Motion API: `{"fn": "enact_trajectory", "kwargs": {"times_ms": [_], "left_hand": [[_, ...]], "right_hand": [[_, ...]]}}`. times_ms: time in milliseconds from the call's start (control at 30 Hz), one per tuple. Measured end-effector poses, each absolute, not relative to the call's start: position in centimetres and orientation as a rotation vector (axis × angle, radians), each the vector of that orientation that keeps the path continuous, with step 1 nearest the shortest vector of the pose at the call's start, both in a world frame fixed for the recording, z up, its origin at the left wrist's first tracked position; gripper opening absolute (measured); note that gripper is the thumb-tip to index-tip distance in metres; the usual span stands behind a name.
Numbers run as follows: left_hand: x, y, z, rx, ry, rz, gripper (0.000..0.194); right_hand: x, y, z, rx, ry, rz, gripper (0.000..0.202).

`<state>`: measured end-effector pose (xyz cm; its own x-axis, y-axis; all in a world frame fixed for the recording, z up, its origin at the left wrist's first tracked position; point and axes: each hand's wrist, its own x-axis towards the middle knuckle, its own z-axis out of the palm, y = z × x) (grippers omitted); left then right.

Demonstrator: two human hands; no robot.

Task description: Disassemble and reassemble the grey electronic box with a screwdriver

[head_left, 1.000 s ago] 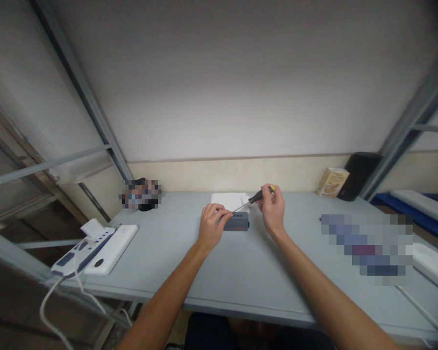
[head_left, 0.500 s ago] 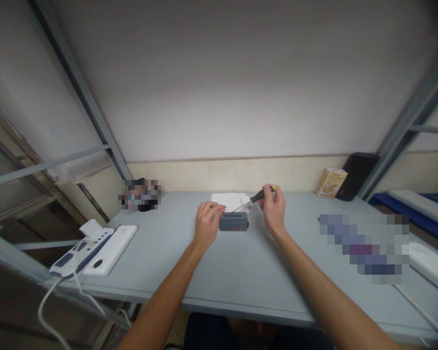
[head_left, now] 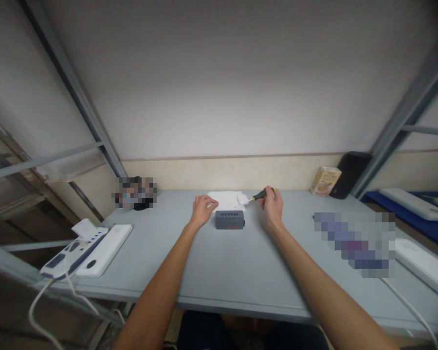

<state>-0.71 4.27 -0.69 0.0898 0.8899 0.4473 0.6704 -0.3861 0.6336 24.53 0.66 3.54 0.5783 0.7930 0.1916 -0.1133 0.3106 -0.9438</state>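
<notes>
My right hand (head_left: 272, 206) is wrapped round the black-and-yellow handle of a screwdriver (head_left: 260, 195). Its metal shaft points left over a white sheet (head_left: 223, 198), apart from the grey box. That dark grey box (head_left: 229, 220) sits on the table between my hands, with a row of vent slots on top and a small black part at its right end. My left hand (head_left: 203, 209) is at the sheet's left edge, left of the box, thumb and fingertips pinched together; anything between them is too small to make out. A small white object (head_left: 243, 199) lies near the screwdriver's shaft.
On the left of the grey table (head_left: 241, 272) lie a power strip (head_left: 73, 250) with cables and a white flat device (head_left: 105, 249). A yellow box (head_left: 325, 181) and a black case (head_left: 351, 175) stand at the back right. Blurred-out items lie on both sides.
The screwdriver's tip has come away from the top of the grey box. My left hand has let go of the box and moved a little left and back, fingertips pinched.
</notes>
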Motion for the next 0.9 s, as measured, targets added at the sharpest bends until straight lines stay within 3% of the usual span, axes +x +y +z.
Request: {"fn": "enact_trajectory", "kwargs": {"times_ms": [133,500,900], "left_hand": [[-0.4,3.4,-1.3,2.247,1.617,1.054,0.011],[-0.3,2.1,0.2,1.912,1.288,1.458,0.019],[-0.2,0.5,3.2,1.639,0.926,1.104,0.018]], "right_hand": [[23.8,-0.3,4.7,-1.012,-0.880,0.692,0.043],[21.3,-2.6,5.6,-0.889,-1.233,0.653,0.033],[21.1,-2.9,6.2,-0.874,-1.285,0.652,0.031]]}}
